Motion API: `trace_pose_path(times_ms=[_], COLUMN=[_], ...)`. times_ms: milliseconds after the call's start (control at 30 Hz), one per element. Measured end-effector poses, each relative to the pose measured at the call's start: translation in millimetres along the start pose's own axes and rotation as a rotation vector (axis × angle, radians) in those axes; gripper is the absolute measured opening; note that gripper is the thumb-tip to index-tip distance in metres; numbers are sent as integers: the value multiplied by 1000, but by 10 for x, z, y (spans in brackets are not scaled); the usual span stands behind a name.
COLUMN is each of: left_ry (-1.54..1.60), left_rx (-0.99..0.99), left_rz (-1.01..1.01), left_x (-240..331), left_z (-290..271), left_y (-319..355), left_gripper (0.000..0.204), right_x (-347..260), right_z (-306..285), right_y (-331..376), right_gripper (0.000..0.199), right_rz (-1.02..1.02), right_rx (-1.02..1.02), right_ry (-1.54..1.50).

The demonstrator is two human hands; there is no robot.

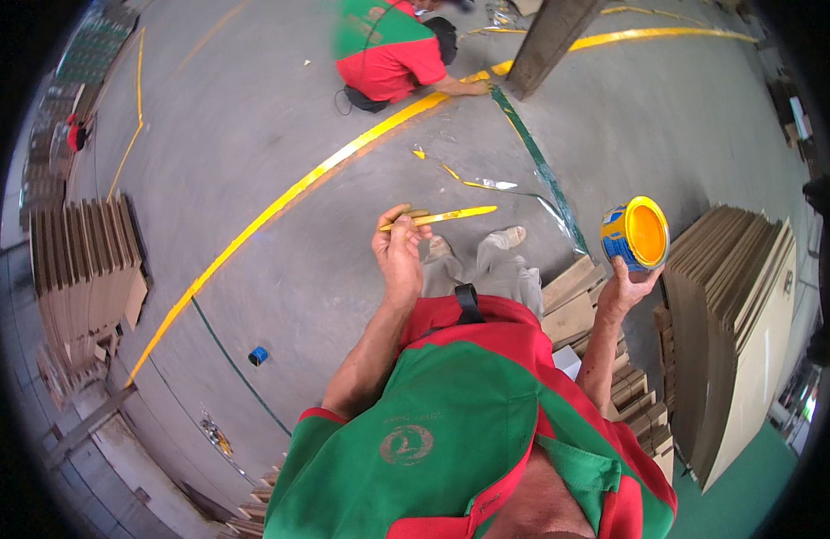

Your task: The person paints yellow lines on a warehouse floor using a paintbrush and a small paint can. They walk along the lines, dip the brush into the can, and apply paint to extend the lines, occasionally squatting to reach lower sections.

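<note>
Left hand [400, 244] grips a paint-coated stick [451, 216], right hand [623, 286] holds the open can [636, 234]; floor line [280, 202] looks mostly painted.

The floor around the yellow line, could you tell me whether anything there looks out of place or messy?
Yes. Peeled strips of tape lie loose and crumpled across the floor beside the yellow line, and a small blue roll sits alone by a green cord.
</note>
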State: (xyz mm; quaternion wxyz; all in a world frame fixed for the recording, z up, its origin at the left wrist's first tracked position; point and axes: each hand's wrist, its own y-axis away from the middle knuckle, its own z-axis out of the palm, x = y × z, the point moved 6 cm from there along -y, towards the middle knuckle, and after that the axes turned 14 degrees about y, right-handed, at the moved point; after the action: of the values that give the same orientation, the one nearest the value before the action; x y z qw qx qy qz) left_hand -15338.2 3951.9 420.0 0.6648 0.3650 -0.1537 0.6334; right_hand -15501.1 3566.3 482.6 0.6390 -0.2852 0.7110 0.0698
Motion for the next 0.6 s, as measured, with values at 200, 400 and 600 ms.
trace_pose_path(times_ms=[200, 400, 600], left_ry=[68, 133, 141], left_rx=[40, 138, 238], left_rz=[141, 252, 302], left_x=[291, 387, 404], left_z=[-302, -562, -705], left_y=[218, 393, 515], left_gripper=[21, 23, 24], right_x=[-96, -236, -356], right_z=[429, 926, 1138], right_y=[95, -145, -254], right_gripper=[81, 82, 86], right_rz=[-51, -107, -137], right_rx=[-147, -302, -362], right_ry=[-76, -171, -171])
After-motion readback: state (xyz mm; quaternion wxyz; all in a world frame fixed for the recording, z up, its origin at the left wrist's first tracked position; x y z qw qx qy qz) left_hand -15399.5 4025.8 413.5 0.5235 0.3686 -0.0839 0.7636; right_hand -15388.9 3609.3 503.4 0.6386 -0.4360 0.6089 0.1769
